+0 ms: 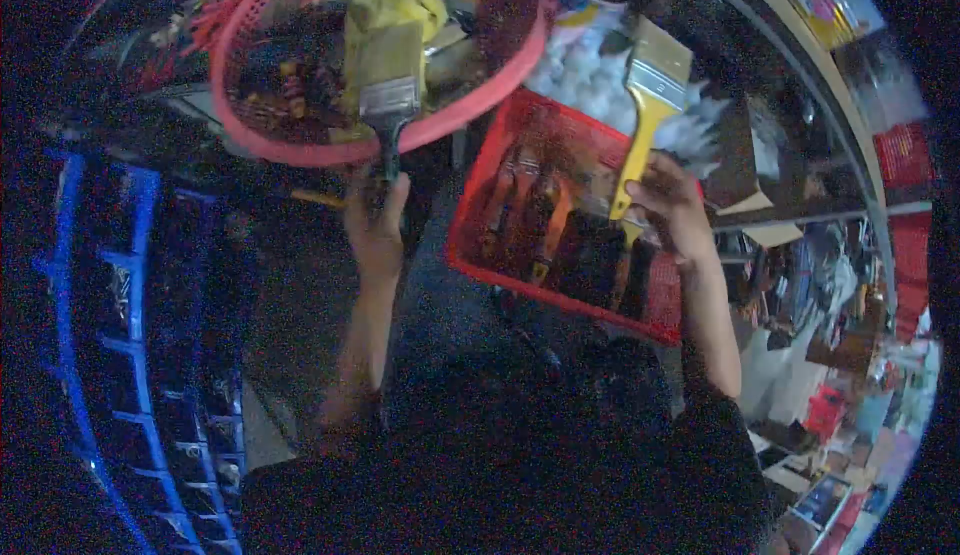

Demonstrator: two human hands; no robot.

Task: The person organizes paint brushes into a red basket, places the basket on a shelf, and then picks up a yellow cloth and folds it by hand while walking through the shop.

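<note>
My left hand (378, 230) is closed on the dark handle of a paintbrush (390, 95), whose bristles point up in front of the pink basket. On the right, my right hand (672, 205) grips a yellow-handled paintbrush (650, 105) near the end of its handle, bristles up. Below and beside it is a red plastic crate (560, 305), holding several more brushes, among them an orange-handled one (556, 223). A round pink basket (300, 155) stands beyond my left hand, with a yellow cloth-like thing (415, 0) and other small items inside.
Blue racks (135, 295) run along the left side. Behind the crate lies a pale, lumpy, bag-like thing (590, 70). An open cardboard box (745, 170) stands to the right, and cluttered shelves fill the far right. The picture is dark and grainy.
</note>
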